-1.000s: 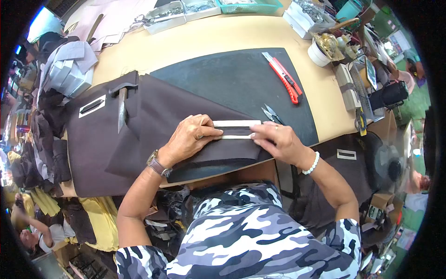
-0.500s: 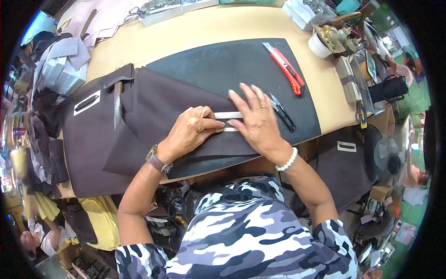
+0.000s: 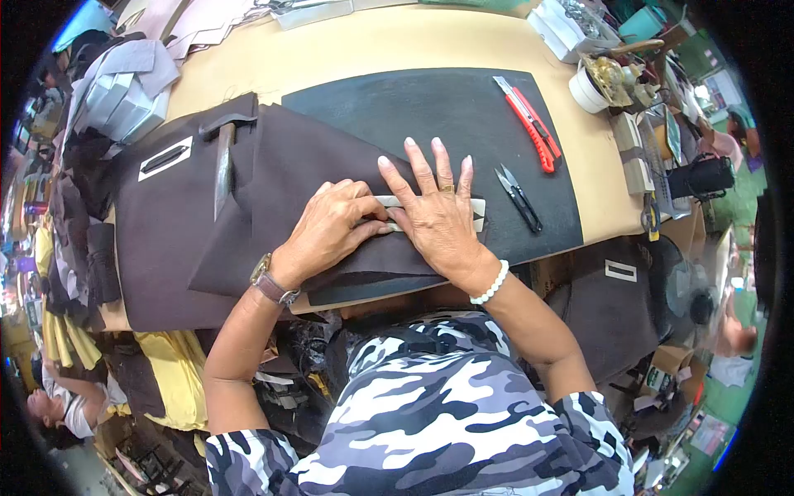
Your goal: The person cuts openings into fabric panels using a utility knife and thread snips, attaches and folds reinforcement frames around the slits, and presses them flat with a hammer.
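Dark brown fabric (image 3: 289, 157) lies folded over a black cutting mat (image 3: 463, 99). A pale rectangular strip (image 3: 479, 215) with a slit in it shows on the fabric, mostly covered by my hands. My left hand (image 3: 331, 225) is closed, its thumb and fingertips pinching the fabric at the slit's left part. My right hand (image 3: 440, 223) lies flat on the strip, fingers spread and thumb at the slit, close to the left fingertips. To its right on the mat lie thread snips (image 3: 519, 200) and a red utility knife (image 3: 531, 126).
A hammer (image 3: 224, 169) rests on the fabric at the left, near another pale slit patch (image 3: 165, 159). White boxes (image 3: 124, 107) are stacked at the far left. A white tub (image 3: 587, 93) and a tray of small parts (image 3: 571, 29) stand at the back right.
My right hand has moved left along the strip and spread its fingers, uncovering the strip's right end with its notched slit. My left hand still pinches at the slit.
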{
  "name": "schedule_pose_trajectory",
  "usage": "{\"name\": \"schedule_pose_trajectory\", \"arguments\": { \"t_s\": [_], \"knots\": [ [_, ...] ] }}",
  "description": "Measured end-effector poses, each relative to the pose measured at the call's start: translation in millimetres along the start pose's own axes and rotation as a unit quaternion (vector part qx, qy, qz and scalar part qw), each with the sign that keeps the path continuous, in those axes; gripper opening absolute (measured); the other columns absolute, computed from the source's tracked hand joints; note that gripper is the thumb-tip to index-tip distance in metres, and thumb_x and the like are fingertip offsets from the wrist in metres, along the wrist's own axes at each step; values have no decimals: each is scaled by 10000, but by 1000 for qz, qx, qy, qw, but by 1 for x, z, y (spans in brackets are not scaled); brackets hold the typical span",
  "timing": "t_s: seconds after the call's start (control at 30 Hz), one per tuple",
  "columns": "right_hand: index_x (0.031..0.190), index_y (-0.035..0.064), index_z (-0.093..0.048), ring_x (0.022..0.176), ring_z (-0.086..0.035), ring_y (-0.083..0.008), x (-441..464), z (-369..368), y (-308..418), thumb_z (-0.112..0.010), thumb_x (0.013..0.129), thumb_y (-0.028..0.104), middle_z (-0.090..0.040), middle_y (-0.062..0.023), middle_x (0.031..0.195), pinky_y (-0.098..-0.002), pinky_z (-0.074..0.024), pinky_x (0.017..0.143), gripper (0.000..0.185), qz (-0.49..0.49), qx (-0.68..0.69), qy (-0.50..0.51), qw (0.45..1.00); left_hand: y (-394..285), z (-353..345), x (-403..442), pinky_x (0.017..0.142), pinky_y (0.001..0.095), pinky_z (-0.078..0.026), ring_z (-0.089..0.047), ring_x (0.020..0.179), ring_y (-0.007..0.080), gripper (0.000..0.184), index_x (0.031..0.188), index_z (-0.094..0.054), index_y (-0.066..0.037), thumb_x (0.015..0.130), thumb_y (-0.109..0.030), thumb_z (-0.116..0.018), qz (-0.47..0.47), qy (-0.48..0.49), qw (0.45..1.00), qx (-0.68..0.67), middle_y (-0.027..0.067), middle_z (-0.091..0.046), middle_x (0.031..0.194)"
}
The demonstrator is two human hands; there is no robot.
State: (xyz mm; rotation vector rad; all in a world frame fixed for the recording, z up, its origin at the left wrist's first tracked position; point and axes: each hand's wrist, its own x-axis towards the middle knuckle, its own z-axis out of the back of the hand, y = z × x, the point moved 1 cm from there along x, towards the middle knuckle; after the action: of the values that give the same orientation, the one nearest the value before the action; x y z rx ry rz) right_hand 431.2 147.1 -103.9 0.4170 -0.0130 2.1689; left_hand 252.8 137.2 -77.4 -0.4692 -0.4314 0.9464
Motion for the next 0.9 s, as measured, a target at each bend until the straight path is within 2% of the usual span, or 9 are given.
{"name": "schedule_pose_trajectory", "arguments": {
  "t_s": [0.1,0.23,0.5,0.6,0.77,0.9],
  "knots": [
    [1417,251,-351,1360,-195,-412,-9,6,-10,-650,797,373,-265,-149,1469,-676,-152,1029,699,-43,30,-1,999,4,5,-6,724,354,-396,-527,805,229,121,812,-649,-77,772,-181,-696,19,0,1000,-4,49,-551,802],
    [1423,260,-343,1367,-175,-411,-25,15,-26,-656,789,391,-256,-149,1475,-682,-142,1025,719,-77,5,8,997,13,9,-12,745,358,-418,-531,815,235,130,806,-641,-76,756,-173,-712,34,5,999,-33,55,-546,799],
    [1415,262,-354,1364,-178,-409,7,-7,16,-658,799,341,-276,-143,1463,-683,-131,1027,692,12,14,-11,1000,14,9,-15,718,368,-429,-526,819,253,252,883,-597,-62,738,-215,-734,43,-23,999,-2,69,-535,815],
    [1418,255,-349,1365,-174,-406,4,-6,10,-645,814,343,-269,-148,1463,-678,-123,1033,679,3,57,-9,998,15,14,-19,720,366,-434,-527,824,257,285,892,-604,-58,718,-232,-749,31,-44,998,33,76,-536,829],
    [1428,229,-334,1368,-155,-419,1,-8,5,-636,821,375,-254,-157,1468,-688,-127,1026,693,-7,87,11,996,18,21,-24,744,358,-441,-531,843,255,337,936,-610,-46,697,-226,-764,65,-34,997,20,81,-528,841],
    [1438,193,-306,1368,-149,-428,2,-4,1,-628,809,446,-251,-165,1468,-697,-111,1023,751,1,115,24,993,18,22,-23,745,352,-443,-531,841,250,338,942,-613,-48,696,-221,-768,63,-26,998,19,78,-523,838]
  ]
}}
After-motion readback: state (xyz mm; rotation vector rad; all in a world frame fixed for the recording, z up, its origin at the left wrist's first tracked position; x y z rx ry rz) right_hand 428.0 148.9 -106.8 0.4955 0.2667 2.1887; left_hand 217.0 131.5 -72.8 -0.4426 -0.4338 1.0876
